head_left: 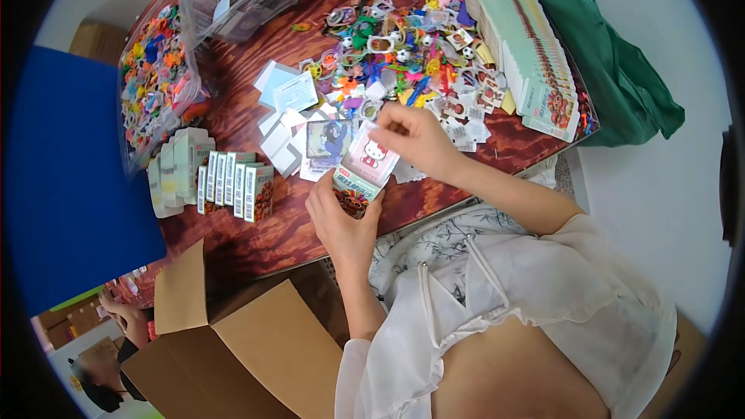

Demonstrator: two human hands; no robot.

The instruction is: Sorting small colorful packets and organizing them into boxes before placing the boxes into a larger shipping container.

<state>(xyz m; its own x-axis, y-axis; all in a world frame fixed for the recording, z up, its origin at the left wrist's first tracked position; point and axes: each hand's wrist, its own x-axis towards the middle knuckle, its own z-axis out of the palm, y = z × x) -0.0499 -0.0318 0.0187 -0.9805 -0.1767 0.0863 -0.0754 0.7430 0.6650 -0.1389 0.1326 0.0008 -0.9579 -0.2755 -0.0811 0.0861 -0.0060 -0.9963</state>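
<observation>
One small box point(354, 189) sits clasped in the left hand point(346, 226), below a card point(370, 155) the right hand point(421, 140) pinches.

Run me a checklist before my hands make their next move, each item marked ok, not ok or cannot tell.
1. Small box steadied: ok; the left hand grips the small box.
2. Picture card under control: ok; the right hand has its fingers at the top of the picture card.
3. Card's lower end inside the box: cannot tell; it meets the box's top edge, but the inside is hidden.
4. Surface beyond the hands clear: not ok; loose cards and piled trinkets lie close.
5. Row of boxes at left upright: ok; all stand.
6. Carton flaps open: ok; folded outward.
</observation>
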